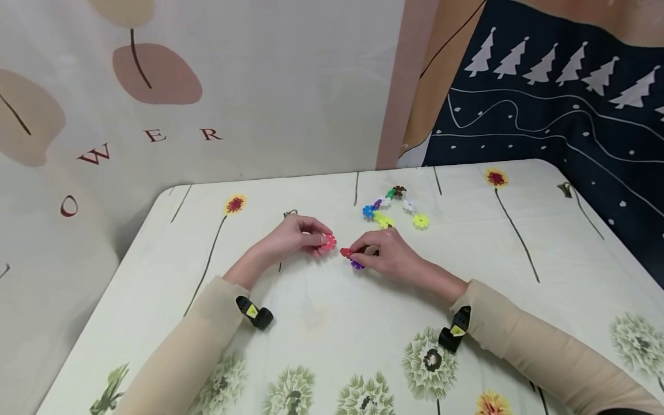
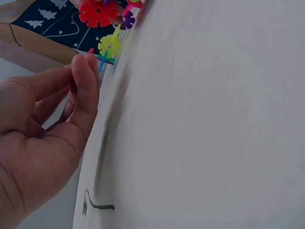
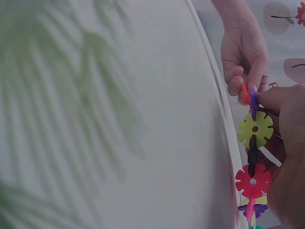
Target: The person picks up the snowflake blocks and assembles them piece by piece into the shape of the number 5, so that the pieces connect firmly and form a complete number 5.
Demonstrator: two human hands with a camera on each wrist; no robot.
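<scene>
My left hand (image 1: pixel 293 237) pinches a pinkish-red notched flower disc (image 1: pixel 329 242) between thumb and fingers, above the table. In the left wrist view the fingertips mostly hide that disc. A short gap away, my right hand (image 1: pixel 390 253) grips one end of a chain of interlocked plastic flower discs. Near its fingertips show a red disc (image 1: pixel 346 252) and a purple disc (image 1: pixel 357 264). Yellow (image 3: pixel 262 129) and pinkish-red (image 3: pixel 259 181) discs of the chain hang beside the right palm in the right wrist view. Part of the chain is hidden behind the right hand.
Past the right hand, more linked discs lie curved on the table, among them a blue disc (image 1: pixel 368 211), a brown disc (image 1: pixel 399 192) and a yellow end disc (image 1: pixel 421 221). A flower-print cloth (image 1: pixel 311 323) covers the table. Printed hangings (image 1: pixel 290 86) stand behind it.
</scene>
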